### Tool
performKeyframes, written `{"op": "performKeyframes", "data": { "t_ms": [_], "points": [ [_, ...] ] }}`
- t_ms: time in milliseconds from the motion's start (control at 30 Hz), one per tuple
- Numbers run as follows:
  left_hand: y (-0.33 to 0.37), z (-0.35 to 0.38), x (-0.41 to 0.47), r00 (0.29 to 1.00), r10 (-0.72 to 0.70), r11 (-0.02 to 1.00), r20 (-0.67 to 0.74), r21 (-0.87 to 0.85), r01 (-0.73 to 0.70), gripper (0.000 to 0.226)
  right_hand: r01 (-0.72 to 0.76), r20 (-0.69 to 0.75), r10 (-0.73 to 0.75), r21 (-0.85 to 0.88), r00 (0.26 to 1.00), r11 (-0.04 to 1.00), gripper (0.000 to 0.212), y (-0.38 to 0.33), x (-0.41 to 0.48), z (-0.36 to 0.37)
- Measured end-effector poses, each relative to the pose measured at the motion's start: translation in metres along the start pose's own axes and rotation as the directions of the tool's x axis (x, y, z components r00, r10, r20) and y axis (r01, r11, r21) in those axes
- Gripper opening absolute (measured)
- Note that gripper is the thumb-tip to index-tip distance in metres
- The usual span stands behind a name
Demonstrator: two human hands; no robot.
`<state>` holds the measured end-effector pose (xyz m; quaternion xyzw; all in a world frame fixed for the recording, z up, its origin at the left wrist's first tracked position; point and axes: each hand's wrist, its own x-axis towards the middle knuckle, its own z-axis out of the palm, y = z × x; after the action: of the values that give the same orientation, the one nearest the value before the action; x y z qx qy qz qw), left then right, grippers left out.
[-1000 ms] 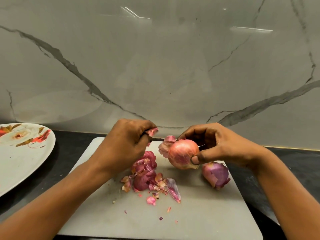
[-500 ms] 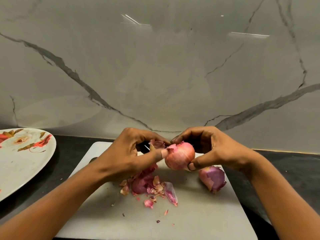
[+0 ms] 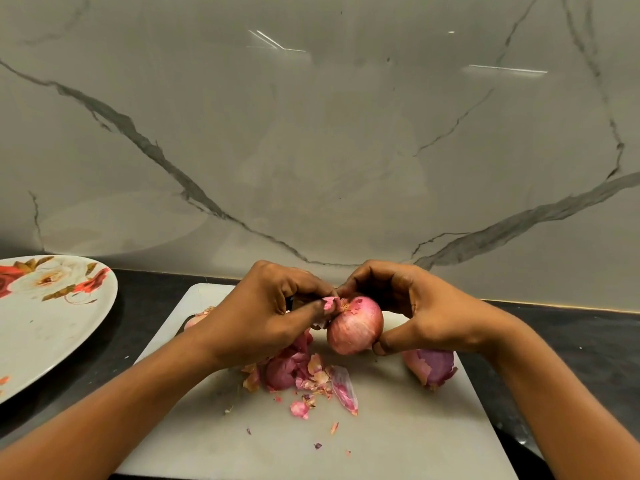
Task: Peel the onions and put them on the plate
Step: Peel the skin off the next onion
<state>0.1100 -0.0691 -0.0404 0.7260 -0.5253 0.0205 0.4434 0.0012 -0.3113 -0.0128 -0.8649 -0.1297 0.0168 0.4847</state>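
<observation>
Above board [image 3: 398, 427]: right hand [image 3: 426, 313] grips onion [image 3: 355, 329]; left hand [image 3: 266, 317] pinches skin flap [image 3: 329, 303].

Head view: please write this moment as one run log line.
step: peeling | right hand: holds onion | left hand: pinches skin flap at its top | other onion: on cutting board | plate: no onion seen

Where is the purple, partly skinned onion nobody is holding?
In the head view, the purple onion lies on the white cutting board, right of centre, just below the right hand and right of the pile of peels.
</observation>
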Motion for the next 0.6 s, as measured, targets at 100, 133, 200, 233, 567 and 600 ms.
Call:
{"op": "performKeyframes", "data": {
  "t_ms": [100,133,200,233,567,600],
  "points": [
    [-0.001,0.001,0.000,1.000,-0.011,1.000,-0.002,0.001,0.011,0.016,-0.031,0.016,0.032,-0.075,0.999,0.997,0.082,-0.002,0.001,0.002],
    [-0.001,0.001,0.000,1.000,-0.012,1.000,-0.002,0.008,0.012,0.016,-0.045,0.021,0.047,-0.088,0.999,0.995,0.082,-0.003,0.001,0.004],
    [-0.001,0.000,0.001,1.000,-0.006,1.000,-0.011,0.012,0.007,0.017,-0.074,0.031,0.077,-0.087,0.997,0.993,0.073,-0.007,0.000,0.006],
    [0.000,-0.001,0.001,1.000,-0.005,1.000,-0.018,0.005,0.005,0.016,-0.081,0.037,0.085,-0.088,0.996,0.993,0.069,-0.008,0.000,0.006],
    [0.005,-0.001,0.002,0.991,-0.103,0.987,-0.090,-0.132,0.091,0.017,-0.065,0.015,0.066,-0.051,0.998,0.997,0.073,-0.011,-0.006,-0.004],
    [0.006,-0.001,0.002,0.990,-0.108,0.987,-0.092,-0.131,0.096,0.017,-0.061,0.008,0.061,-0.054,0.998,0.997,0.074,-0.011,-0.006,-0.005]
  ]
}}
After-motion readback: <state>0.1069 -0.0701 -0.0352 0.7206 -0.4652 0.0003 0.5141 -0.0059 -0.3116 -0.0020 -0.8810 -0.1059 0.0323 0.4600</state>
